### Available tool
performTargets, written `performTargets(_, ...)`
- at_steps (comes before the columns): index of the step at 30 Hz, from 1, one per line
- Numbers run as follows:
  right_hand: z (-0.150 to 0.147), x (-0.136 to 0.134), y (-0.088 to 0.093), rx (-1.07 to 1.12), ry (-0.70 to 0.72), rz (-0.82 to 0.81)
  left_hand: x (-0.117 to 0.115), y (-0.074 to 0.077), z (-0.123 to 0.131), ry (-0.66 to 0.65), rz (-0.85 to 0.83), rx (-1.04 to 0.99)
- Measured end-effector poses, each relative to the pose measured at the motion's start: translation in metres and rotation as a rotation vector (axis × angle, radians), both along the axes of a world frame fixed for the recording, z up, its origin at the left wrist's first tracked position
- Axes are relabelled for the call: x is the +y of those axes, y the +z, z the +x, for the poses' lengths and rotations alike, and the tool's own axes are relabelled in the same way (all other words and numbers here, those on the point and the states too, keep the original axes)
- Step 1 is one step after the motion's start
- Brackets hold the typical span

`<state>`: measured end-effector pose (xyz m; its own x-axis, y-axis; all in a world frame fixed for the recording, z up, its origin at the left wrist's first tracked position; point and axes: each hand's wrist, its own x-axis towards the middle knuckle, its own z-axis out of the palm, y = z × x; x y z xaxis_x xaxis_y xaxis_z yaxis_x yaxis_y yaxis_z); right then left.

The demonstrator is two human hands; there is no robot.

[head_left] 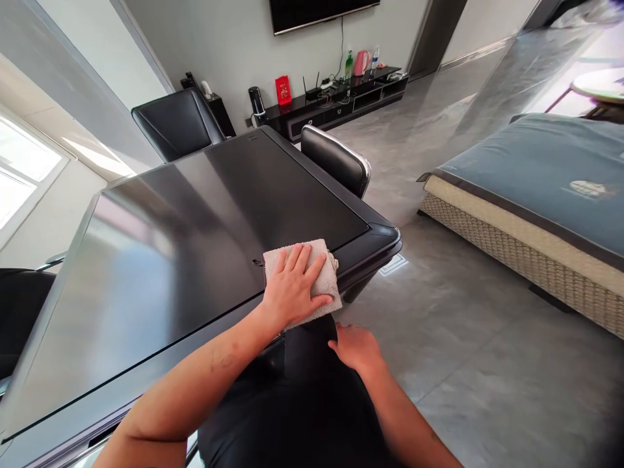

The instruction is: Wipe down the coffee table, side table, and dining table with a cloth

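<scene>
My left hand (292,286) lies flat with fingers spread on a folded beige cloth (322,255), pressing it against the near edge of a dark table (205,214). The cloth hangs slightly over the table's rim. A small dark loop shows at the cloth's left side, by the fingers. Lower and to the right, my right hand (358,348) rests at the knee of my black-clad leg (312,383). Its thumb shows, but the other fingers are mostly hidden, so its grip is unclear. The glossy tabletop reflects window light.
Black chairs (336,159) stand around the table, one at the far left corner (175,123). A low TV stand (312,120) holds a red card, a router, a green bottle and a pink kettle (361,63). To the right is a bed (541,175) on grey floor.
</scene>
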<state>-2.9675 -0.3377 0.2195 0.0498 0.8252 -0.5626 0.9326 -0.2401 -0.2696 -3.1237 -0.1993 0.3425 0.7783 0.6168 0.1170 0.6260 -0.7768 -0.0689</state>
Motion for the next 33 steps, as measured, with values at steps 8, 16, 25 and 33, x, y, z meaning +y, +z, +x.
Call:
performTargets(8, -0.001, 0.000, -0.003, -0.057, 0.003, 0.008, 0.025, 0.001, 0.096, -0.021, -0.051, -0.023)
performTargets(16, 0.002, -0.001, -0.016, -0.019, 0.009, 0.008, 0.059, 0.000, 0.174, -0.027, -0.151, -0.050)
performTargets(25, 0.005, -0.004, -0.022, -0.018, 0.004, 0.017, 0.132, 0.010, 0.201, -0.008, -0.251, -0.073)
performTargets(33, 0.006, -0.004, -0.030, -0.020, 0.061, 0.011, 0.130, 0.016, 0.235, 0.223, -0.257, -0.129)
